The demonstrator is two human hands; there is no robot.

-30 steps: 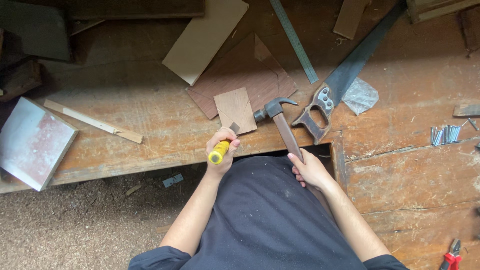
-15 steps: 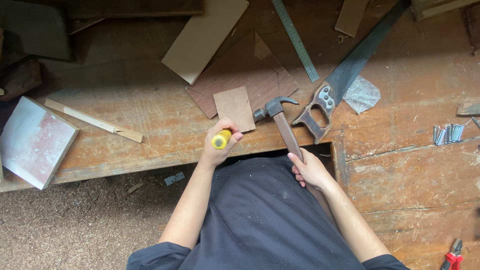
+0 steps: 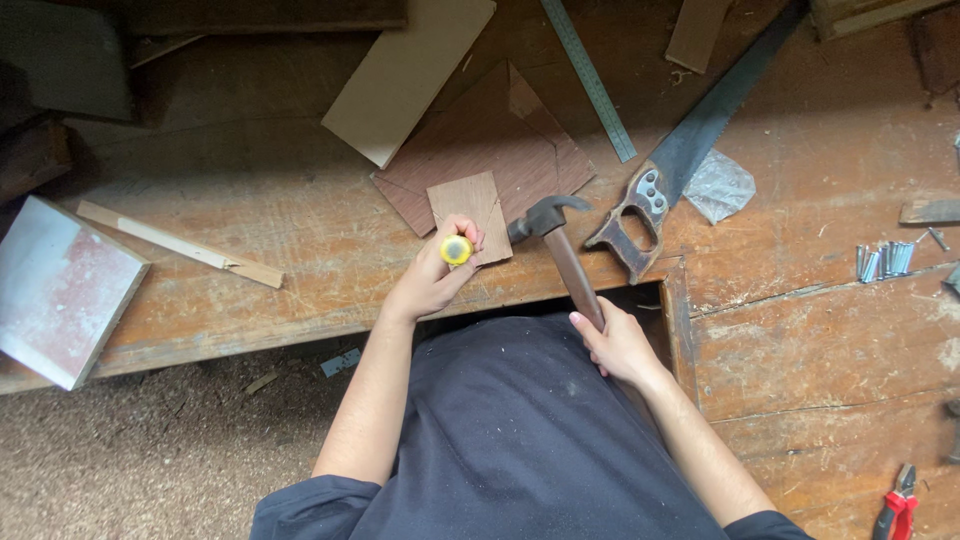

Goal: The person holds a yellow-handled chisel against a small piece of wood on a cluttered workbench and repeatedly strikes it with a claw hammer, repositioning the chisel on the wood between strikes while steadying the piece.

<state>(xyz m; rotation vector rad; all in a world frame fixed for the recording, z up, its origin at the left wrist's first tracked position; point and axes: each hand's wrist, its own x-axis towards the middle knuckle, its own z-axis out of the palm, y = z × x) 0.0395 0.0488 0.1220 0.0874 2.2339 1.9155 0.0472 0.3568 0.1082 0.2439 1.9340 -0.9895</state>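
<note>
While the left hand (image 3: 432,280) is wrapped around a yellow-capped tool handle (image 3: 457,249), fingers closed tight on it, the tool stands nearly end-on to the camera over a small rectangular brown wood panel (image 3: 468,212); tip hidden under the hand, so tool type cannot be told; right hand (image 3: 617,345) has its fingers curled round the lower end of a claw hammer with brown wooden handle (image 3: 560,250); dark hammer head sits just beside the small panel's right edge, above the bench front; whether it touches the wood is unclear.

No real containers on the worn wooden workbench (image 3: 300,250); nearest to one is a crumpled clear plastic bag (image 3: 720,185), contents not readable; loose silver nails (image 3: 885,260) lie in a small heap to the right, well apart from both hands.

Small panel rests on a larger reddish-brown board (image 3: 490,150); pale beige board (image 3: 410,70) behind it, cut off at the top; handsaw with dark blade and grey handle (image 3: 665,175) runs off the top edge; metal ruler (image 3: 590,80) also cut off; thin pale wood strip (image 3: 180,245) and whitish square slab (image 3: 60,290) on the left; red-handled pliers (image 3: 897,510) partly out of frame bottom right; dark apron hides the bench notch.
</note>
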